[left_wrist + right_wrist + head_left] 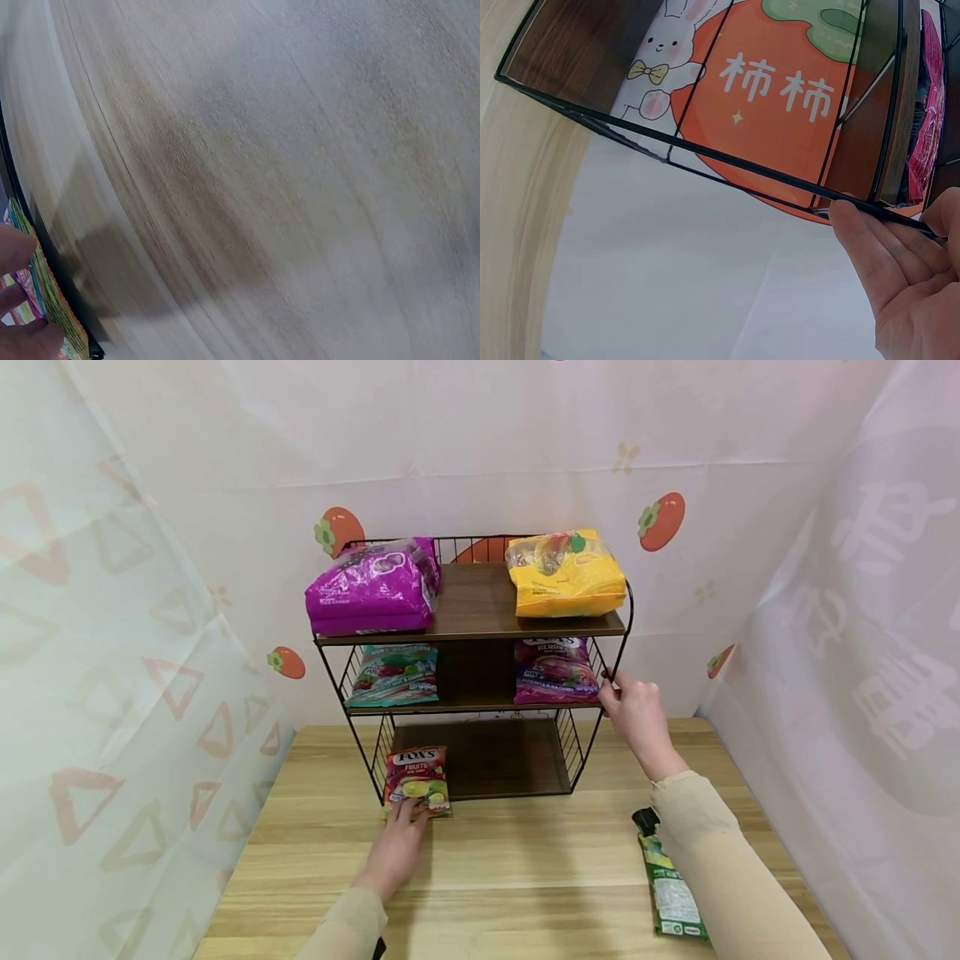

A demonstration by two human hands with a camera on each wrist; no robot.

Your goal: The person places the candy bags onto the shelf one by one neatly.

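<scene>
My left hand [397,852] rests its fingers on the lower part of a red Fox's Fruits candy bag [416,770], at the left of the bottom shelf. The bag's lower end overlaps the shelf's front edge. In the left wrist view, the fingers [30,334] lie against the bag's striped edge [56,300]. My right hand [637,714] pinches the black wire frame of the three-tier shelf rack [480,602] at its right side, level with the middle shelf. The right wrist view shows the thumb and fingers [870,251] at that wire, near a pink bag [928,112].
On the top shelf sit a purple bag [371,589] and a yellow bag [567,577]. The middle shelf holds a teal bag [397,675] and a purple berries bag [553,672]. A green packet [671,893] lies on the wooden table [510,877], partly under my right sleeve.
</scene>
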